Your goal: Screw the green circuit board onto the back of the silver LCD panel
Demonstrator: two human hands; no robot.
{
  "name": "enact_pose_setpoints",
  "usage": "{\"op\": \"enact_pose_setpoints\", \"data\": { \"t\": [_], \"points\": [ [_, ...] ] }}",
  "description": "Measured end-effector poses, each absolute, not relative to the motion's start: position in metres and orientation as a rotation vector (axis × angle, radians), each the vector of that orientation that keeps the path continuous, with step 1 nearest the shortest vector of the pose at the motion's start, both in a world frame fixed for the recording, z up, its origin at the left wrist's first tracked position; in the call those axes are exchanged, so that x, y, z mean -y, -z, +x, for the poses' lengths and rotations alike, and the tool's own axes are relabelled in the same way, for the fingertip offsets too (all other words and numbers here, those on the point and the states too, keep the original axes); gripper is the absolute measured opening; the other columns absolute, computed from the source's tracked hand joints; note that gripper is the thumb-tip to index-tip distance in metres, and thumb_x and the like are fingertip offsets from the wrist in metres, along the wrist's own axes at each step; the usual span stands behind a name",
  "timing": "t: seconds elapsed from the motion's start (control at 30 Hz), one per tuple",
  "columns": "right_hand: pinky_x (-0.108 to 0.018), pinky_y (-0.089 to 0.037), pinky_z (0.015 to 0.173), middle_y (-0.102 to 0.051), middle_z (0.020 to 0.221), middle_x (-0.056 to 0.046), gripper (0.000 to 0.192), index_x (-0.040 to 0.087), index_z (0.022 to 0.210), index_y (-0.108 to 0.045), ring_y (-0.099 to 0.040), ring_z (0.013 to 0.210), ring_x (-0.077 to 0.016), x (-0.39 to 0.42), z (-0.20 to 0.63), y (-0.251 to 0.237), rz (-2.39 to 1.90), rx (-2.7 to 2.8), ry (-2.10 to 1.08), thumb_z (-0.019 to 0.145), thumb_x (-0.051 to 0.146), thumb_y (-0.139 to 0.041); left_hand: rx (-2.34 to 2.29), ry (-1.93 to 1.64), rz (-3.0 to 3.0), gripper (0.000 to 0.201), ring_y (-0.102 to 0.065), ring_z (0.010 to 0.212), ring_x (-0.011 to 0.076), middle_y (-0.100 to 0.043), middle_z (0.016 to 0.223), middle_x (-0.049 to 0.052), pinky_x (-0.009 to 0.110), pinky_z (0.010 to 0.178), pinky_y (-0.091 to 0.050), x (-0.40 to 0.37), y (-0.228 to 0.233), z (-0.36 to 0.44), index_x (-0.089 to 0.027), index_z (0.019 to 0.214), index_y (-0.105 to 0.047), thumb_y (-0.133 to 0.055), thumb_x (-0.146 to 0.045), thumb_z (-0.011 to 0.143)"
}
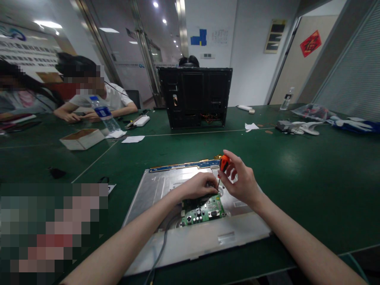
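Note:
A silver metal monitor panel [148,198] lies flat on the green table in front of me. A green circuit board [204,211] sits on it near the middle. My right hand [242,182] grips a small screwdriver with an orange handle [224,163], held upright with its tip down at the board's upper edge. My left hand [199,186] rests on the board's top edge, fingers pinched at the screwdriver tip. A grey cable [162,249] runs from the board toward me.
A black monitor back shell [194,97] stands upright mid-table. At left are a cardboard box [81,138], a water bottle [103,114], papers and seated people. Plastic parts and a bottle [287,99] lie at the far right.

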State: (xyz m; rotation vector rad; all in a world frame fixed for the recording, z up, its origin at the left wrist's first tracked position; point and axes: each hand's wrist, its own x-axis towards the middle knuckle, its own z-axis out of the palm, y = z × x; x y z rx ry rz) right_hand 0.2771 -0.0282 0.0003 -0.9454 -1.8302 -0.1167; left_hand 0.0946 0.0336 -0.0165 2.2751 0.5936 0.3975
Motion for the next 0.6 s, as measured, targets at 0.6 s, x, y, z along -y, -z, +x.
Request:
{"op": "enact_pose_setpoints", "data": {
  "t": [0.6],
  "points": [
    [-0.023,-0.048,0.048,-0.062,0.08,0.001,0.061,0.027,0.147,-0.032,-0.055,0.052,-0.0102,0.029,0.2769,-0.0027,-0.884,1.866,0.183,0.092,0.023,-0.057,-0.62,-0.413,2.292,0.005,-0.062,0.079,0.0177,-0.069,0.083,0.003,0.024,0.072,-0.046,-0.0319,0.0148,0.0958,-0.014,0.082,-0.07,-0.072,-0.012,0.079]
  ]
}}
